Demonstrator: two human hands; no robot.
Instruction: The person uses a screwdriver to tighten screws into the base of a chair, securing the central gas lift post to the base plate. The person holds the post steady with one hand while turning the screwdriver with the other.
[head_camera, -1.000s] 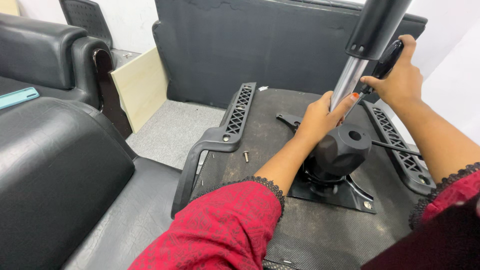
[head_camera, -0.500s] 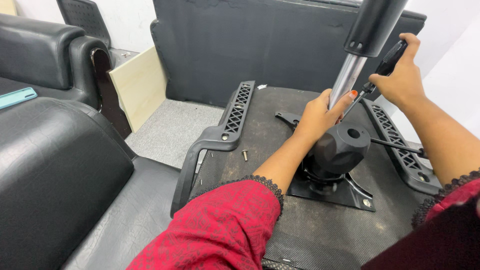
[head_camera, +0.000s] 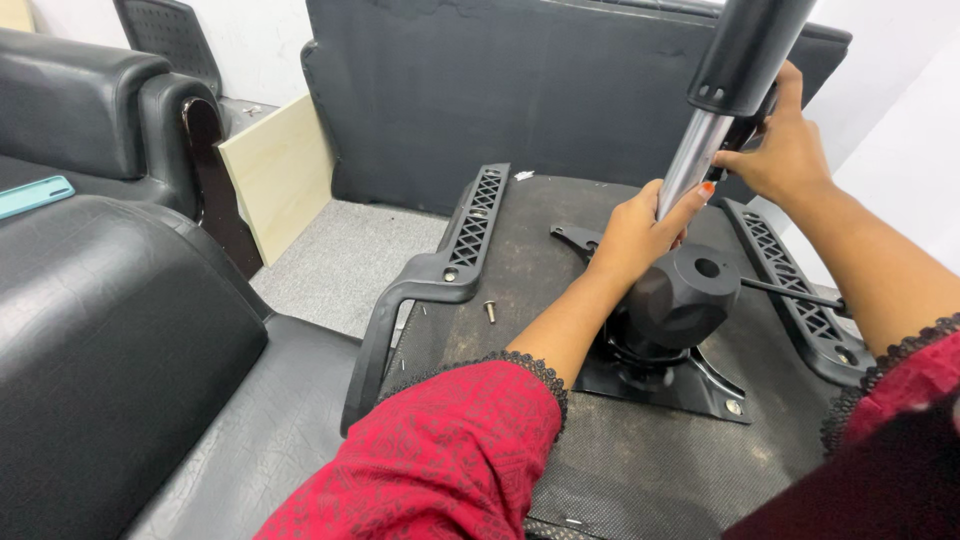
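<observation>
An upturned office chair seat (head_camera: 560, 300) lies bottom up, its black tilt mechanism (head_camera: 672, 310) bolted on a metal plate. A gas lift cylinder (head_camera: 722, 90), chrome below and black above, rises from the mechanism. My left hand (head_camera: 638, 230) is closed around the chrome part just above the mechanism. My right hand (head_camera: 782, 140) grips a black tool or handle behind the black upper part; what it is stays partly hidden. A loose screw (head_camera: 490, 311) lies on the seat bottom near the left armrest (head_camera: 440, 270).
The right armrest (head_camera: 800, 300) and a thin lever rod (head_camera: 790, 293) sit beside the mechanism. A black leather sofa (head_camera: 110, 330) fills the left, with a teal phone (head_camera: 35, 194) on it. A pale wood board (head_camera: 278, 180) leans behind; another dark seat back (head_camera: 520, 90) stands upright.
My right hand with the black tool has shifted up and closer to the cylinder's black part. The left hand stays on the chrome shaft.
</observation>
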